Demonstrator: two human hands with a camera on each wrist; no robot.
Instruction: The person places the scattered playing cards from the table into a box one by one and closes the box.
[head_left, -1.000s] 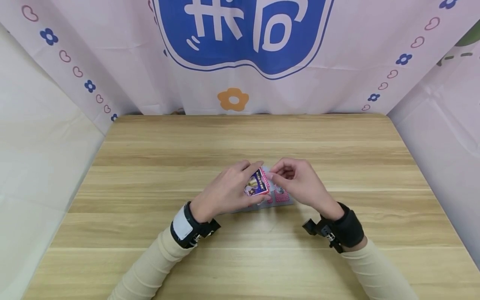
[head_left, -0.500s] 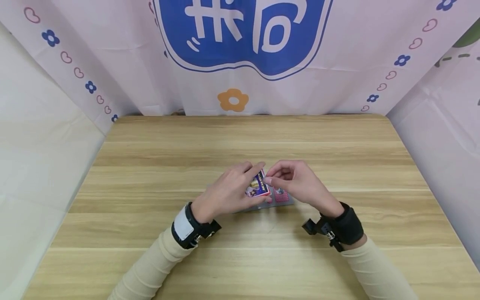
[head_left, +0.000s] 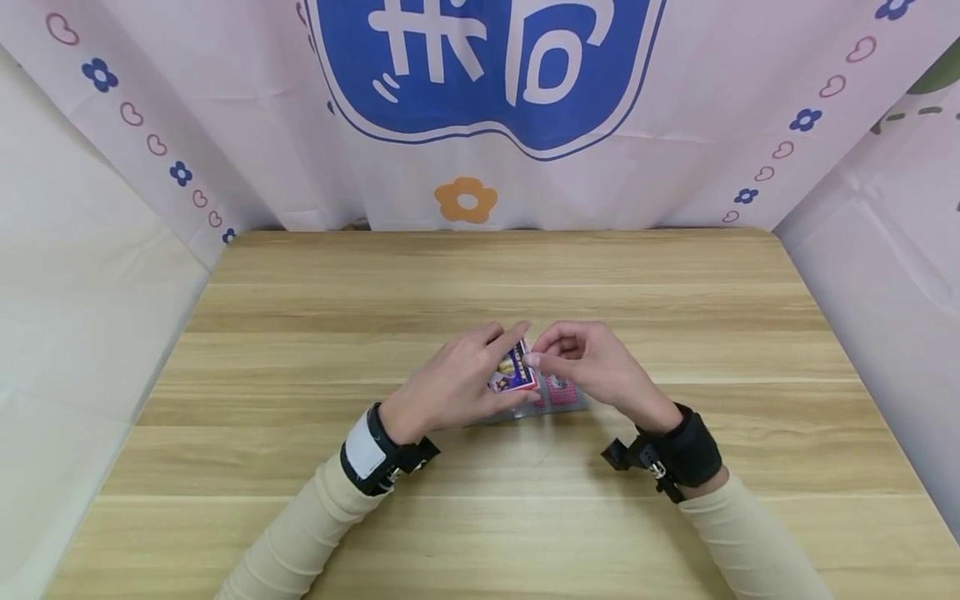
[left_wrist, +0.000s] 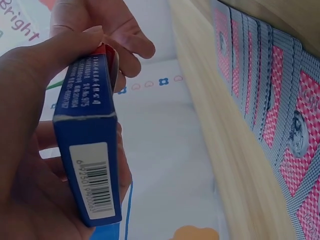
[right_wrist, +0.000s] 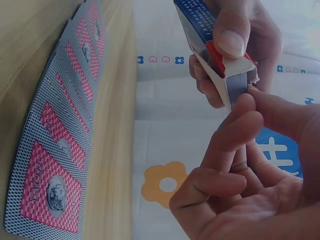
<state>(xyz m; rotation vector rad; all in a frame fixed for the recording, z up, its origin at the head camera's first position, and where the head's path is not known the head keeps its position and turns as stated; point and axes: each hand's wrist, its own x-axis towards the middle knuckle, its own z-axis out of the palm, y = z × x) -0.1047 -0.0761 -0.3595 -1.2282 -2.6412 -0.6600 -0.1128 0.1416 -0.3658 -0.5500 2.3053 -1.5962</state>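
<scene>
I see my right hand [head_left: 600,367] closer than a second ago, thumb and index tips together at the torn mouth of the playing-card box [left_wrist: 92,167] gripped between my left hand's [head_left: 459,377] fingers, above overlapping playing cards [right_wrist: 56,192], so work centres there, though what they pinch I cannot tell.

A curtained booth [head_left: 90,275]: cloth [head_left: 247,125] hangs on 3 sides of a wooden table [head_left: 525,533].
</scene>
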